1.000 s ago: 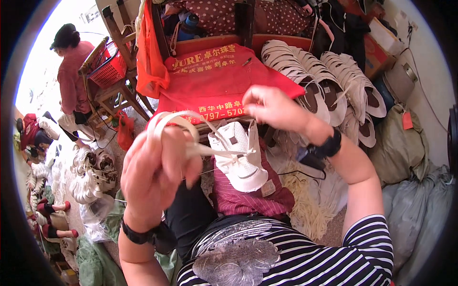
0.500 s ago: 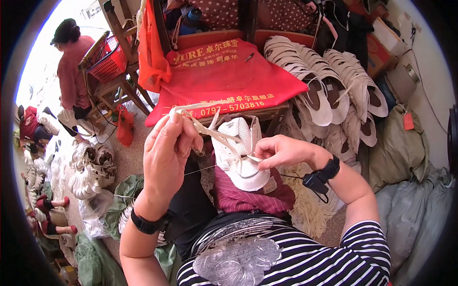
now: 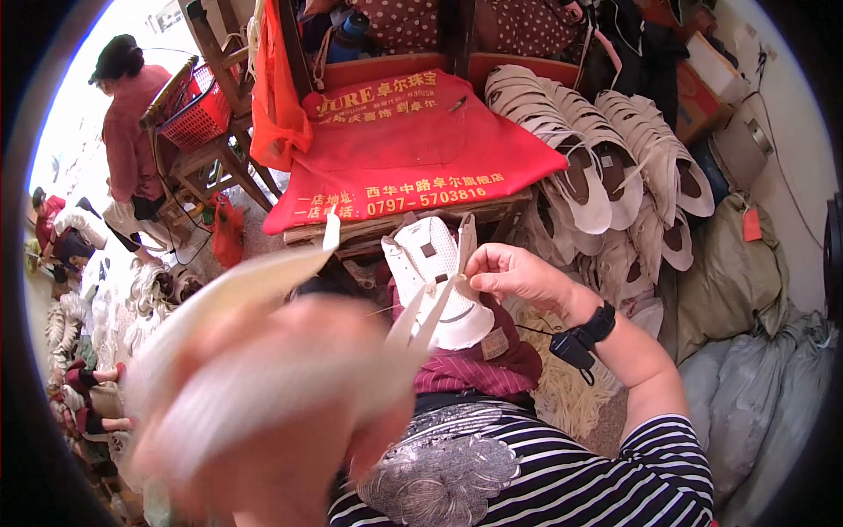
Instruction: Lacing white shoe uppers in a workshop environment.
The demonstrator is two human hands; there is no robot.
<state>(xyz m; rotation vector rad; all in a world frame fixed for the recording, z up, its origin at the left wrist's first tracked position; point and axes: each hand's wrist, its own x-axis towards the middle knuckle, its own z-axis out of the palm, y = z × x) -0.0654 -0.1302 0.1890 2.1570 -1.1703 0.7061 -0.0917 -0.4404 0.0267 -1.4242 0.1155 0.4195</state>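
A white mesh shoe upper [image 3: 463, 325] rests on maroon striped cloth [image 3: 514, 358] over my lap, its toe toward me. My right hand [image 3: 522, 279] is closed in a pinch at the right side of the lacing opening, on a pale shoelace there. Close to the camera on the left, my left hand [image 3: 277, 413] is raised and strongly blurred. A flat off-white shoelace [image 3: 420, 323] stretches from the upper to this hand and across it; a loose end points up beyond. The left fingers are smeared, but the lace travels with the hand.
Ahead stands a wooden stool covered by a red printed bag [image 3: 386, 140]. Stacked shoe uppers [image 3: 584, 189] lie to its right, with loose laces [image 3: 575, 386] below. Filled sacks [image 3: 729, 272] line the right wall. A person [image 3: 136, 132] sits at the far left near a red basket [image 3: 198, 114].
My left hand has come up toward the camera and back toward me, drawing the shoelace with it. The right hand stays pinched beside the upper, shifted slightly.
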